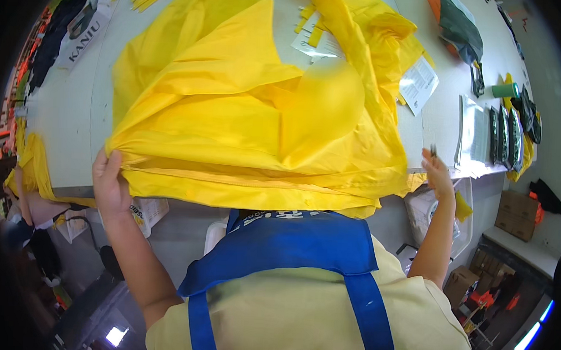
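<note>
A large yellow garment (pixel 232 129) of smooth fabric lies spread and rumpled over the white table, its near edge hanging at the table's front. Along that edge runs a folded strip with a seam. My left hand (pixel 112 180) is closed on the garment's left corner, thumb on top. Off the garment's right side, my right hand (pixel 440 177) is raised near the table edge, fingers closed round a small metal tool (pixel 433 150). Only its short tip shows, so its kind is unclear. A blurred patch hides part of the garment's middle.
Papers (pixel 418 84) and yellow strips lie beyond the garment. On the table's right are a dark bag (pixel 459 29), a green roll (pixel 505 90) and several black packs (pixel 502 134). A white printed bag (pixel 85 32) lies far left. Another person's arm (pixel 22 192) shows at left.
</note>
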The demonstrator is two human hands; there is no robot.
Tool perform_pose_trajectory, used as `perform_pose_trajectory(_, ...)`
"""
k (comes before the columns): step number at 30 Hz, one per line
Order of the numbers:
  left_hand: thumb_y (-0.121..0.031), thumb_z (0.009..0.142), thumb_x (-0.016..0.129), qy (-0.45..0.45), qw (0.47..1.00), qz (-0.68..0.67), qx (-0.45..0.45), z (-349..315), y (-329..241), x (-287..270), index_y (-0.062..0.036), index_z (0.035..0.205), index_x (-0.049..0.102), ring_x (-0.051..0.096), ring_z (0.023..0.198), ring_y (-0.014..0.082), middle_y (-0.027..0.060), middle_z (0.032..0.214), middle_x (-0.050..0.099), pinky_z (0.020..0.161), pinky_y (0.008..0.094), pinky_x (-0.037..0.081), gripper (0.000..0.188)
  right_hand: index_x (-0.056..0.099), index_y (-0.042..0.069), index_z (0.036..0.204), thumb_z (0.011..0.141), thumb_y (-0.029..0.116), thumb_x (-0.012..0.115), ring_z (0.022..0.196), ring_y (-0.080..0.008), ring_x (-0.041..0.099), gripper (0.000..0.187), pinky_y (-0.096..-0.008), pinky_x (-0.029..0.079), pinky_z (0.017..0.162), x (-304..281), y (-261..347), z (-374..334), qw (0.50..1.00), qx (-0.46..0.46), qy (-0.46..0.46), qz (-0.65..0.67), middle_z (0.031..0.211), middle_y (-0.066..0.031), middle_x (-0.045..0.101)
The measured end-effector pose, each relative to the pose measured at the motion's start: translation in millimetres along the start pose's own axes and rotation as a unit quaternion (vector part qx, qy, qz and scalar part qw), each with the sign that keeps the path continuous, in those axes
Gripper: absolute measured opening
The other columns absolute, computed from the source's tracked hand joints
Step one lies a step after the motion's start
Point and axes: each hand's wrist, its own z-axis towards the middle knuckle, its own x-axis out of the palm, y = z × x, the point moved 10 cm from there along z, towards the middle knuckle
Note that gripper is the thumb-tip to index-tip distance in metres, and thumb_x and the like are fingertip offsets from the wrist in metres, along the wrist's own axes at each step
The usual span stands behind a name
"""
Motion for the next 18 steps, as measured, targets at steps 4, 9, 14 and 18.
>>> perform_pose_trajectory(4, -0.017, 0.096, 0.054, 0.022, 0.999, -0.011, 0.028, 11.4, -17.9, 2.6, 0.0040, 0.119, 0.054, 0.059, 0.103, 0.0196, 0.0125, 0.114, 0.061, 0.091, 0.0327, 0.047, 0.031, 0.055, 0.005, 0.122, 0.078, 0.012, 0.066, 0.071, -0.0092, 0.049, 0.045, -0.0249, 0.041, 0.063, 37.1, -22.6, -26.1, 0.986, 0.008, 0.100, -0.130, 0.105, 0.0005, 0.059)
perform_pose_trajectory(9, -0.018, 0.096, 0.053, 0.038, 0.998, -0.028, 0.036, 34.9, -36.5, 5.5, 0.0031, 0.117, 0.054, 0.061, 0.102, 0.0195, 0.0125, 0.113, 0.061, 0.084, 0.0313, 0.050, 0.030, 0.060, 0.006, 0.096, 0.090, 0.020, 0.059, 0.069, -0.0109, 0.050, 0.015, -0.0259, 0.042, 0.064, -64.3, -6.9, 17.3, 0.952, -0.262, -0.157, -0.010, 0.077, 0.0011, 0.056)
perform_pose_trajectory(14, -0.019, 0.097, 0.051, 0.012, 1.000, -0.012, -0.010, 63.3, -9.5, 30.4, 0.0010, 0.121, 0.052, 0.059, 0.105, 0.0194, 0.0117, 0.118, 0.060, 0.089, 0.0319, 0.048, 0.031, 0.060, 0.006, 0.110, 0.093, 0.015, 0.057, 0.069, -0.0066, 0.046, 0.019, -0.0235, 0.039, 0.059, -117.0, 166.7, -51.0, 0.759, -0.440, -0.479, -0.009, 0.085, 0.0009, 0.056)
perform_pose_trajectory(18, -0.015, 0.097, 0.051, 0.025, 0.999, -0.018, -0.035, 60.6, -2.7, 49.8, 0.0020, 0.123, 0.052, 0.057, 0.108, 0.0184, 0.0094, 0.121, 0.059, 0.095, 0.0312, 0.044, 0.031, 0.063, 0.008, 0.110, 0.087, 0.007, 0.062, 0.060, -0.0069, 0.039, 0.023, -0.0251, 0.035, 0.054, 12.8, 161.5, -30.1, 0.845, -0.469, -0.253, 0.049, 0.074, 0.0007, 0.055)
